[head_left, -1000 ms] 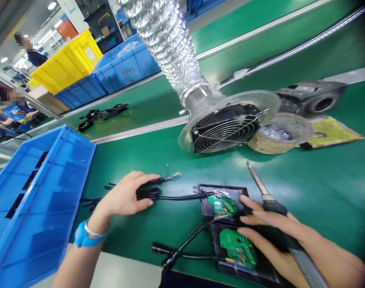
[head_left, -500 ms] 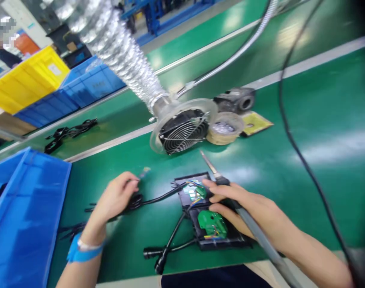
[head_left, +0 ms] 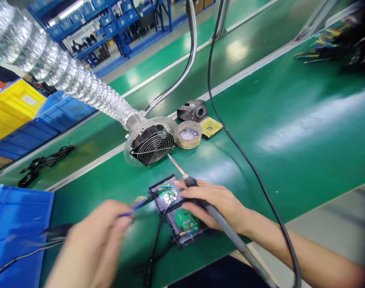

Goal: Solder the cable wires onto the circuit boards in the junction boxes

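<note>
My right hand (head_left: 215, 200) holds a soldering iron (head_left: 191, 182), its metal tip pointing up and left near the fan. Blurred by motion, my left hand (head_left: 98, 236) pinches a thin blue strand and a dark cable that runs toward the open case. Beside my right fingers lies the open black case (head_left: 160, 204) in two halves, with a small wired circuit board (head_left: 168, 193) in the upper half and a green board (head_left: 185, 221) in the lower. Black cables hang from the case toward the front edge.
A round fan (head_left: 154, 146) on a silver duct (head_left: 83, 88) stands behind the case. Beside it are a tub of shiny metal bits (head_left: 189, 135), a yellow sponge (head_left: 211, 127) and a dark holder (head_left: 193, 111). A blue bin (head_left: 17, 232) stands left; a black cord (head_left: 251, 160) crosses the right.
The view has shifted to the right. My left hand has moved closer to the camera, drawing a cable with it; loose cable ends now show over the blue bin. My right hand still holds the iron.
</note>
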A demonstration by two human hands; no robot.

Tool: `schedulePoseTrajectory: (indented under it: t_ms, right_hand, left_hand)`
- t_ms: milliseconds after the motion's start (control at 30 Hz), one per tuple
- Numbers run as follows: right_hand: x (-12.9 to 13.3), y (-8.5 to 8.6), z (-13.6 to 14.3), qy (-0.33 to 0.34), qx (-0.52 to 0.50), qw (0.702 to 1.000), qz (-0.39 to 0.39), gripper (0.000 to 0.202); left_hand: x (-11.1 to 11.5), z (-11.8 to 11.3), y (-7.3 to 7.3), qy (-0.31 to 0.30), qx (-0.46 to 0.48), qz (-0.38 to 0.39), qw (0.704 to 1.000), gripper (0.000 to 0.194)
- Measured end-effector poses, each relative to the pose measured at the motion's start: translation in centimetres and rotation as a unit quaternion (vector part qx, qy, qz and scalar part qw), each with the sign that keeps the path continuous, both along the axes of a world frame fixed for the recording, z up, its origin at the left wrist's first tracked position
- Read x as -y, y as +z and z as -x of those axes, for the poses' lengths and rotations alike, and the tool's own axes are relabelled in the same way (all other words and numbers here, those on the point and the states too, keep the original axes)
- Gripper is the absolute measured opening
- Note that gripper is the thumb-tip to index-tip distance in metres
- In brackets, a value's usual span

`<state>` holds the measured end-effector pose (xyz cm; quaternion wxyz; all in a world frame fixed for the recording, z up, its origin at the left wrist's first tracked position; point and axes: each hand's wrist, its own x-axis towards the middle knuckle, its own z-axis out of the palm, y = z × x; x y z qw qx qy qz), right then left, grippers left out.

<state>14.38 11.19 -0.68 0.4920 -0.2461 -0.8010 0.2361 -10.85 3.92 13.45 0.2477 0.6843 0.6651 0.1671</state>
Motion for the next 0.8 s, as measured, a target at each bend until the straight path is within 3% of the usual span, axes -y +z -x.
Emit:
schedulePoseTrajectory:
  t_ms: [100,200,267,433,533,600,700,800]
  right_hand:
    - [1.0,1.5,-0.2,-0.048,-0.075,0.994,0.063,0.039]
    - [1.7,2.3,0.1,-0.05,-0.114,0.985,0.12,0.044]
    - [1.9,2.4,0.6,-0.043,-0.151,0.977,0.142,0.042]
    - [2.2,2.1,1.5,-0.051,-0.22,0.957,0.181,0.037]
    - [2.2,2.1,1.6,-0.062,-0.222,0.957,0.179,0.036]
    - [2.2,2.1,1.5,-0.072,-0.21,0.96,0.171,0.035]
    - [2.1,2.0,1.2,-0.077,-0.18,0.968,0.158,0.036]
    - [2.1,1.8,0.9,-0.062,-0.14,0.973,0.171,0.039]
  left_hand:
    - [-2.4,-3.3,-2.8,-0.077,0.122,0.106,0.984,0.039]
    - [-3.9,-5.4,-5.5,-0.066,0.218,0.156,0.961,0.043]
    - [-4.2,-6.0,-6.4,-0.069,0.235,0.173,0.954,0.043]
    - [-4.1,-6.7,-6.3,-0.123,0.2,0.083,0.969,0.031]
    - [-4.1,-7.2,-6.2,-0.099,0.165,0.044,0.98,0.015]
    - [-4.0,-7.4,-6.5,-0.078,0.157,0.039,0.984,0.014]
    - [-3.8,-7.6,-7.2,-0.036,0.22,0.075,0.972,0.021]
    - [-3.6,-7.8,-7.9,0.029,0.321,0.104,0.941,0.026]
